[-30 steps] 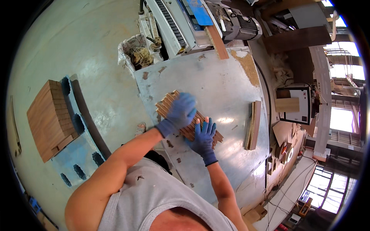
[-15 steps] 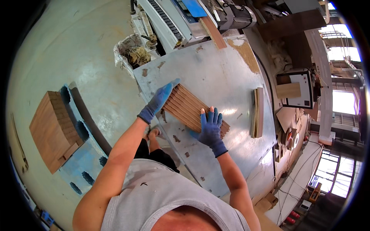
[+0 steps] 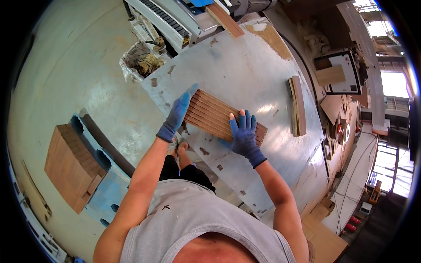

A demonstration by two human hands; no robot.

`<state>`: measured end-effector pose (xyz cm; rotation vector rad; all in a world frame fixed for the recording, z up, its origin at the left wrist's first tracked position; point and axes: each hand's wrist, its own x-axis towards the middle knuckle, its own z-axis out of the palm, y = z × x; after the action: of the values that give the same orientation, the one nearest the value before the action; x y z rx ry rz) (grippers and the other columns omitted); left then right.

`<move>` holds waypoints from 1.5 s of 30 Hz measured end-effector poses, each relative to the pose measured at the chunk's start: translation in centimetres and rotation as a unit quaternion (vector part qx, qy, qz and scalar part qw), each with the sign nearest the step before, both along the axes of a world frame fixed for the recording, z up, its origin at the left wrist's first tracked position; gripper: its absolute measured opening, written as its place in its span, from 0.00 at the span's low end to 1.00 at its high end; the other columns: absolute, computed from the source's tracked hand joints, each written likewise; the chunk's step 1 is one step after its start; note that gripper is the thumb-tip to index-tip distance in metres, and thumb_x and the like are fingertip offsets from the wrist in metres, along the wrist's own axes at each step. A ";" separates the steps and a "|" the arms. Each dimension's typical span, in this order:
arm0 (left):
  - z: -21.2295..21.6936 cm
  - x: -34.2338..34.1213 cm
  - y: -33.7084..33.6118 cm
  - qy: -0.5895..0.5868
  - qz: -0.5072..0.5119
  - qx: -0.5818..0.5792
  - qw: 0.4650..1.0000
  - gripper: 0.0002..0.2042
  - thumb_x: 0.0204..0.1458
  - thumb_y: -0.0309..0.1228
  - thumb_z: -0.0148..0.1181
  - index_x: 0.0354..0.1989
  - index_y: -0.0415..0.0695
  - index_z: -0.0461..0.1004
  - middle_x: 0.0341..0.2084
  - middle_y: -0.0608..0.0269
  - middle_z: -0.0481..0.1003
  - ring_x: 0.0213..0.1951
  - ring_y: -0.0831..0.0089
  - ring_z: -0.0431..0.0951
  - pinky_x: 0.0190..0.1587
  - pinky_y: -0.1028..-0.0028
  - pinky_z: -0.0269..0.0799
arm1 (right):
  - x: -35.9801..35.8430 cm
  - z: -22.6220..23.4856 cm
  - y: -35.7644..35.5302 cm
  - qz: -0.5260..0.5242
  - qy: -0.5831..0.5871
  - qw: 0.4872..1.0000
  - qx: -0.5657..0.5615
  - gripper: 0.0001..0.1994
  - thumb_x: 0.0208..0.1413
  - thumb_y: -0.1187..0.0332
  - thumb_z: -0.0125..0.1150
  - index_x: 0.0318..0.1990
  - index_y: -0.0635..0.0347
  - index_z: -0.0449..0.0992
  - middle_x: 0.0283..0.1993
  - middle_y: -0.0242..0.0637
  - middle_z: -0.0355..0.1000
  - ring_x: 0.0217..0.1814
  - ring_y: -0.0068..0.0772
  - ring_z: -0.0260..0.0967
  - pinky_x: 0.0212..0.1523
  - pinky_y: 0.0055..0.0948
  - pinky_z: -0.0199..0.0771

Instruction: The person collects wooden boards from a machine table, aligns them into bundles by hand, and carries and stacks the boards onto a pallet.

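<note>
A row of narrow brown wooden strips (image 3: 210, 111) lies side by side on the grey metal-topped table (image 3: 245, 65). My left hand (image 3: 179, 114), in a blue work glove, rests with straight fingers along the left end of the strips. My right hand (image 3: 245, 136), gloved alike but with two bare fingertips, lies over the strips near their right end. Its fingers are spread on top, and the thumb reaches along the near edge. The undersides of the strips are hidden.
Thin boards (image 3: 297, 106) lie at the table's right. A machine (image 3: 175, 26) with a wooden board (image 3: 226, 19) stands beyond the far edge. At left, stacked wood blocks (image 3: 72, 168) sit on a blue stand (image 3: 107, 188). A bag of shavings (image 3: 147, 63) stands by the table's corner.
My view has turned slightly, shifting the table and surroundings in the picture. Both hands stay on the strips in nearly the same places.
</note>
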<state>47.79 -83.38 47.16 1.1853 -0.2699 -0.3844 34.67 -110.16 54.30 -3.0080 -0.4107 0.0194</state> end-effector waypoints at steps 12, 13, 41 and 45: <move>-0.3 0.4 0.4 0.066 0.009 -0.099 0.993 0.32 0.75 0.48 0.40 0.75 0.32 0.57 0.75 0.50 0.60 0.76 0.64 0.58 0.78 0.67 0.48 | -0.3 -0.9 -0.4 -0.017 -0.017 0.999 0.027 0.49 0.38 0.47 0.80 0.70 0.53 0.66 0.73 0.62 0.50 0.74 0.70 0.51 0.71 0.74 0.47; -0.3 0.5 0.6 0.105 0.014 -0.136 0.985 0.31 0.75 0.47 0.40 0.75 0.32 0.57 0.75 0.50 0.60 0.76 0.64 0.58 0.78 0.66 0.49 | -0.3 -0.9 -0.3 -0.017 -0.019 0.999 0.031 0.49 0.38 0.47 0.80 0.70 0.52 0.66 0.73 0.62 0.50 0.74 0.69 0.51 0.71 0.74 0.47; 5.0 -3.3 -9.8 -0.430 0.035 0.541 0.722 0.21 0.60 0.37 0.57 0.59 0.40 0.74 0.56 0.49 0.73 0.63 0.50 0.68 0.71 0.48 0.55 | 0.1 0.4 -3.2 0.033 -0.001 0.999 0.040 0.51 0.37 0.46 0.79 0.70 0.60 0.65 0.70 0.69 0.55 0.69 0.73 0.55 0.67 0.73 0.52; 4.8 -3.7 -9.2 -0.423 0.059 0.543 0.724 0.21 0.60 0.37 0.56 0.58 0.40 0.74 0.56 0.49 0.73 0.64 0.50 0.67 0.71 0.48 0.55 | 0.3 0.2 -3.1 0.056 -0.028 0.995 0.077 0.48 0.37 0.47 0.79 0.67 0.61 0.67 0.65 0.65 0.58 0.64 0.67 0.59 0.62 0.66 0.57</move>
<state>44.04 -92.59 52.00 2.5188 -0.8234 0.2273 35.01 -113.30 54.54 -2.8359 -0.5602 -0.0825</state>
